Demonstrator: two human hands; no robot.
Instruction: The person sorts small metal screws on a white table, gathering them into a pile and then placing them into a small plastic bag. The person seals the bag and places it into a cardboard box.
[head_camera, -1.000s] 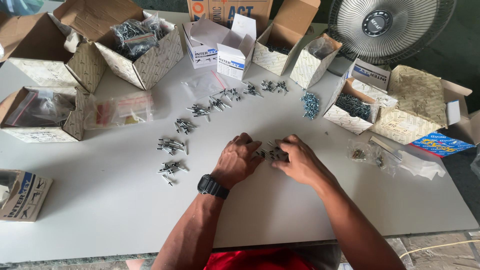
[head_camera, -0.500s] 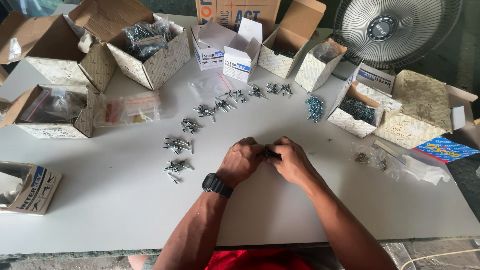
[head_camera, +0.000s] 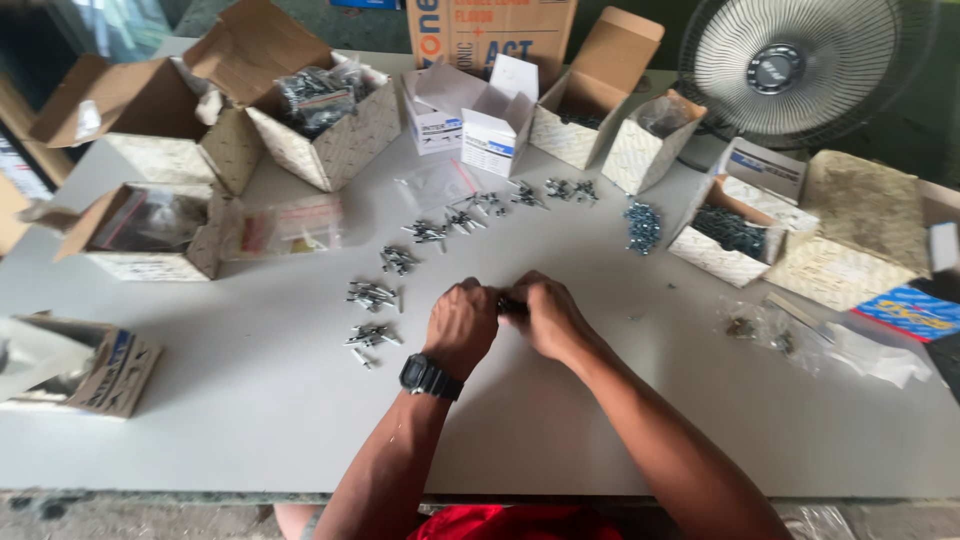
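Both hands, left hand (head_camera: 462, 322) and right hand (head_camera: 545, 316), pinch a bunch of rivets (head_camera: 511, 304) between them; seven sorted rivet piles (head_camera: 372, 295) arc leftward and beyond, open boxes (head_camera: 727, 236) farther out.

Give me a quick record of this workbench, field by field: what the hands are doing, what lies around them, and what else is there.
Left hand: closed, beside the right, a black watch on its wrist.
Right hand: closed, meeting the left.
Held: a small dark bundle of fasteners, pinched between both hands.
Nearby: little piles of fasteners in an arc on the grey table.
Boxes: open cardboard cartons along the far edge.
Right corner: a white fan.
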